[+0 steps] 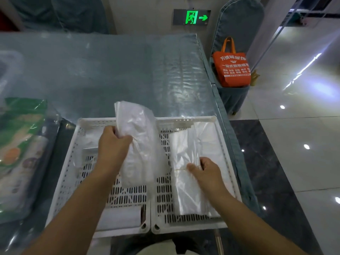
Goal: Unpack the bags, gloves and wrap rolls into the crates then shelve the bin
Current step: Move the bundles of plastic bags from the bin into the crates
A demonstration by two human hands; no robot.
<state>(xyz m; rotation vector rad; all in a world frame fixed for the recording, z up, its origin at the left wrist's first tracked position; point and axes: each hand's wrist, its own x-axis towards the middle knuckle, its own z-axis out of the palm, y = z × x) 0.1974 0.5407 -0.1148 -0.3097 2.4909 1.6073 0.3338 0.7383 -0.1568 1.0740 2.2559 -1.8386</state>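
Clear bag bundle gripped by raised left hand; right hand pinches crate's bags.

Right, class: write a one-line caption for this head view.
Left hand lifts a bundle of bags; right hand pinches another bundle in the crate.

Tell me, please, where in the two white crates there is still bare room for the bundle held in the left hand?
Bare mesh shows in the left crate, between the held bag bundle and the flat white pack at its near wall. The right crate is crowded: a banded bag stack under the right hand fills it, leaving a strip by the divider.
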